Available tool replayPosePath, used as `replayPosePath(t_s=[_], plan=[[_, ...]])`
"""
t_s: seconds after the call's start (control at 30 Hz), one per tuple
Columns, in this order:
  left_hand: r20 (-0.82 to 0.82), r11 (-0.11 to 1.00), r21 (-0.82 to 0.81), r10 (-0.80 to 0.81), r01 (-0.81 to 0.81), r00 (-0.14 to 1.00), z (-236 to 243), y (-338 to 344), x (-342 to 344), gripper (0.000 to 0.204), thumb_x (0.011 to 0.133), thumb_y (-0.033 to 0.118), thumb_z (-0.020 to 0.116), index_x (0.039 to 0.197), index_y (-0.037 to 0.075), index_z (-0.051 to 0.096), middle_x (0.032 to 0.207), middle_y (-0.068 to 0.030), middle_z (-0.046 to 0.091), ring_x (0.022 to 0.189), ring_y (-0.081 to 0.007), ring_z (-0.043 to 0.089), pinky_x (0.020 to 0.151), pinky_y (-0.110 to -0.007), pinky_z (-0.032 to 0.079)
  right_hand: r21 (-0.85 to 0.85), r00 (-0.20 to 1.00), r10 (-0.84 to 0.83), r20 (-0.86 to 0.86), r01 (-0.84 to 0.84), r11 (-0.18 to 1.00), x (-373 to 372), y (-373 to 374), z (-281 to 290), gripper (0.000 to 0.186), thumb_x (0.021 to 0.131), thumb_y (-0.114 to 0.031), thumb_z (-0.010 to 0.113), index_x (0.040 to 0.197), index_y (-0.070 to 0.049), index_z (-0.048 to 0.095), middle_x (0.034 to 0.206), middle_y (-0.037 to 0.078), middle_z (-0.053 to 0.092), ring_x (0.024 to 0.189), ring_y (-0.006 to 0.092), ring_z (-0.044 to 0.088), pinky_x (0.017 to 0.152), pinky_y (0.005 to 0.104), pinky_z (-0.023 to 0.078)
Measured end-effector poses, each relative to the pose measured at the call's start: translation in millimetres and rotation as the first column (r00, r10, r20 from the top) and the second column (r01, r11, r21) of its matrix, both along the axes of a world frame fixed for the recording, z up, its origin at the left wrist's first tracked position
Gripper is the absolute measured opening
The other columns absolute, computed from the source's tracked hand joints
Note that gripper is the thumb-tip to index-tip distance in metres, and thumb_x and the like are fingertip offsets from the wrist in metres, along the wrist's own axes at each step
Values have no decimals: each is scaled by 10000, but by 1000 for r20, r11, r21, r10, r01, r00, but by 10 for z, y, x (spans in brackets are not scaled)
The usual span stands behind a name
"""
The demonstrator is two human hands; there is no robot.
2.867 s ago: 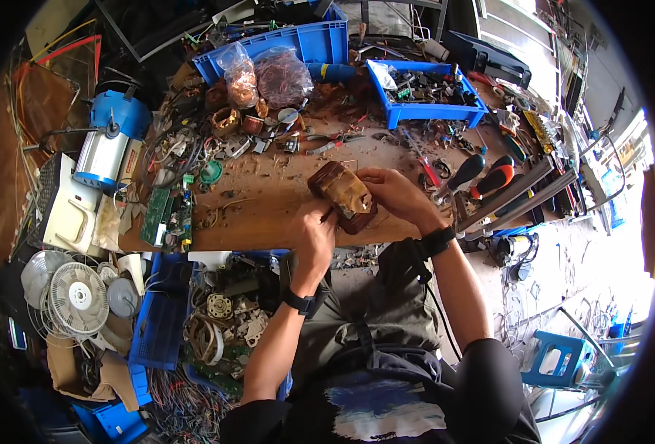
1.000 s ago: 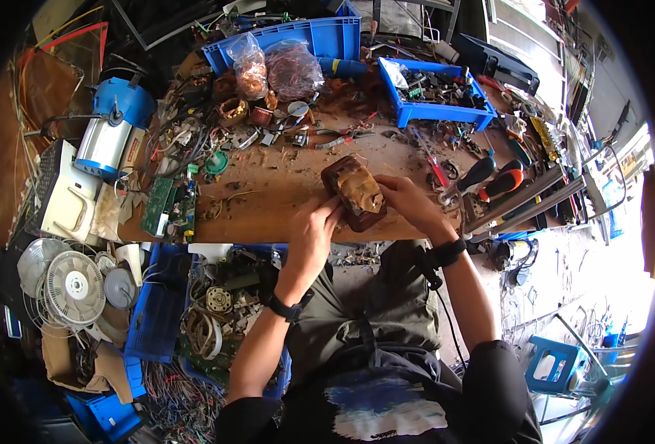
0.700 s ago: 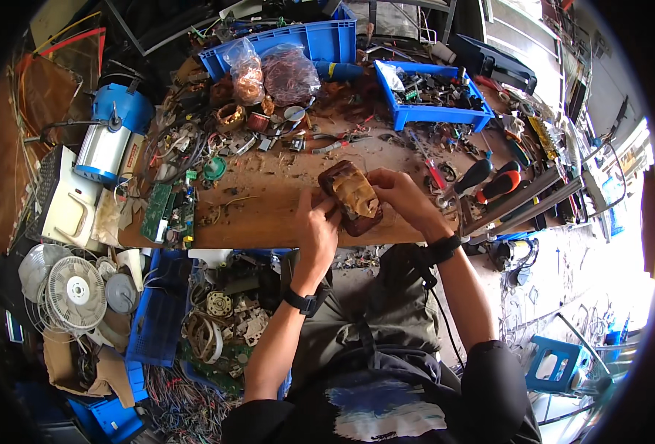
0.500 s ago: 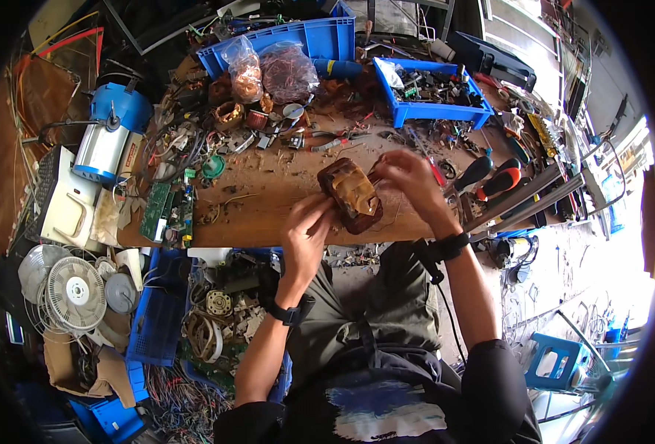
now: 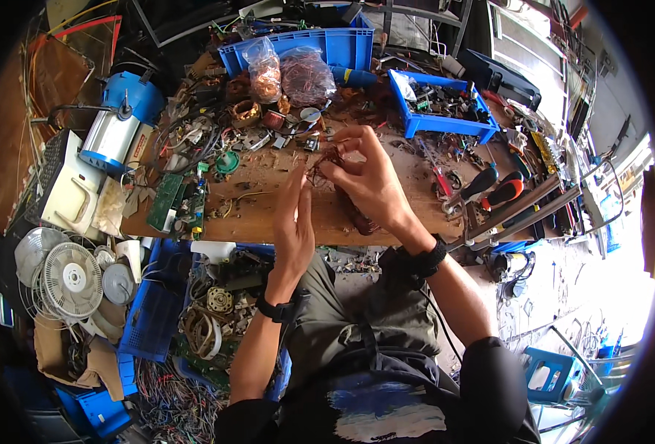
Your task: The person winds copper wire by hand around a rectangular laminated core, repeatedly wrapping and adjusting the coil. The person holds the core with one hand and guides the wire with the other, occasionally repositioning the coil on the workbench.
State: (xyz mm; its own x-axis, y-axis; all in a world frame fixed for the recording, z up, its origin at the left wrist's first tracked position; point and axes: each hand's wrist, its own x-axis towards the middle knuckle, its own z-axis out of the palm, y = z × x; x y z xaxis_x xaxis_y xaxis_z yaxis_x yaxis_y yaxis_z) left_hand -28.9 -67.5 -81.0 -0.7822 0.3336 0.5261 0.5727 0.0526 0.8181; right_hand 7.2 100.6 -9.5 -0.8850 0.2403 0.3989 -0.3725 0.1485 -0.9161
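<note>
The reddish-brown coil [image 5: 359,219] is near the bench's front edge, largely hidden behind my right hand [image 5: 364,177]. My right hand is raised over it, fingers bent and closed on thin copper-coloured wire [image 5: 318,169] in a loose tangle. My left hand [image 5: 294,229] is lower on the left, its fingers long and pressed together, fingertips touching the same wire. Whether the coil rests on the wooden bench [image 5: 246,222] or hangs in my hands cannot be told.
Blue trays [image 5: 446,129] and bagged wire [image 5: 305,78] stand at the back. Screwdrivers [image 5: 501,192] and metal bars [image 5: 527,212] lie at right, circuit boards [image 5: 166,203] and a blue-silver cylinder [image 5: 109,137] at left. A fan [image 5: 73,278] and crates [image 5: 153,318] are below, a stool [image 5: 553,374] lower right.
My right hand has moved up and left across the coil to the wire. My left hand has shifted slightly left. The coil's tan face, visible earlier, is now covered.
</note>
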Motion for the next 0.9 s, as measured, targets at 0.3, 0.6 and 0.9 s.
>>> replayPosePath(t_s=[0.3, 0.6, 0.9], plan=[[152, 979, 27, -205, 203, 967, -369, -111, 129, 361, 1080, 116, 637, 1426, 14, 621, 1248, -150, 704, 1098, -256, 672, 968, -379, 520, 78, 966, -19, 258, -1, 997, 183, 45, -94, 354, 932, -132, 818, 1206, 11, 644, 1008, 137, 737, 903, 197, 772, 745, 323, 615], [-36, 951, -300, -81, 67, 996, -331, -242, 249, 327, 1064, 100, 644, 1364, -30, 644, 1088, -201, 689, 912, -342, 660, 829, -406, 535, 229, 950, -273, 153, 234, 945, 401, 630, -166, 259, 989, -154, 749, 1197, -2, 725, 1088, 72, 752, 974, 129, 709, 800, 301, 568], [-129, 904, -425, -107, 43, 986, -331, 218, 76, 241, 992, 62, 655, 1210, -26, 707, 1056, -224, 679, 1004, -421, 653, 856, -484, 525, -112, 848, 171, 502, -132, 985, 348, 1066, -944, 417, 1089, -196, 617, 1449, 15, 620, 1253, 40, 725, 1082, 90, 632, 899, 265, 521]])
